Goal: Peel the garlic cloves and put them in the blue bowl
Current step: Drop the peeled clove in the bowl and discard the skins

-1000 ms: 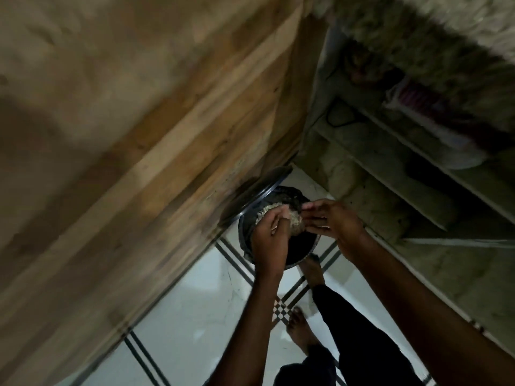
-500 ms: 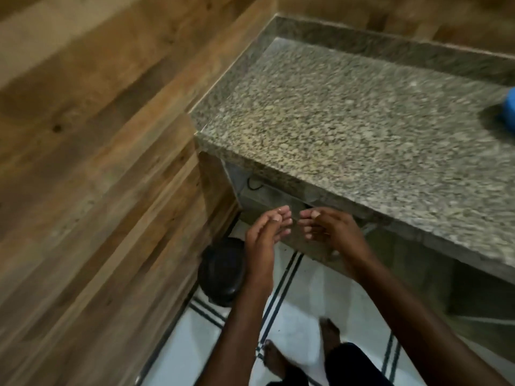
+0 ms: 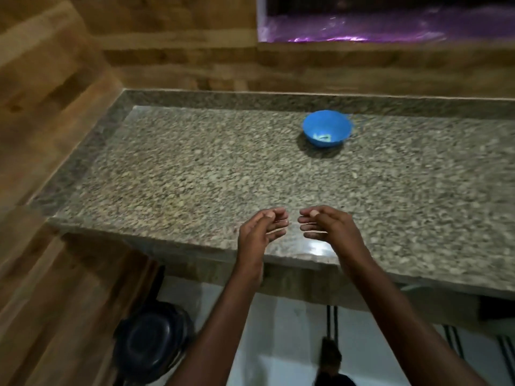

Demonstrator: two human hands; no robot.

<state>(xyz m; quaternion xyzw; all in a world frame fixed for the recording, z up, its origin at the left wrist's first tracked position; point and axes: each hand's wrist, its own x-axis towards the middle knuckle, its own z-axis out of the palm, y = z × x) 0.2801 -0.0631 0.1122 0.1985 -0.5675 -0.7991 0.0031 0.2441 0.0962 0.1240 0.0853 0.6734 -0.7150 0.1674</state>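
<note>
Both hands, left (image 3: 257, 232) and right (image 3: 326, 227), hover loosely curled and seemingly empty over the surface's (image 3: 181, 176) near edge, well apart from the bowl (image 3: 326, 132).

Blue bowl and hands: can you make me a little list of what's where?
bowl: blue bowl, upright on the counter, far side, with something pale inside, too blurry to name
left hand: over the near counter edge, fingers loosely curled, holding nothing
right hand: beside it, apart, also holding nothing
bin: dark bin on the floor, lower left
</note>
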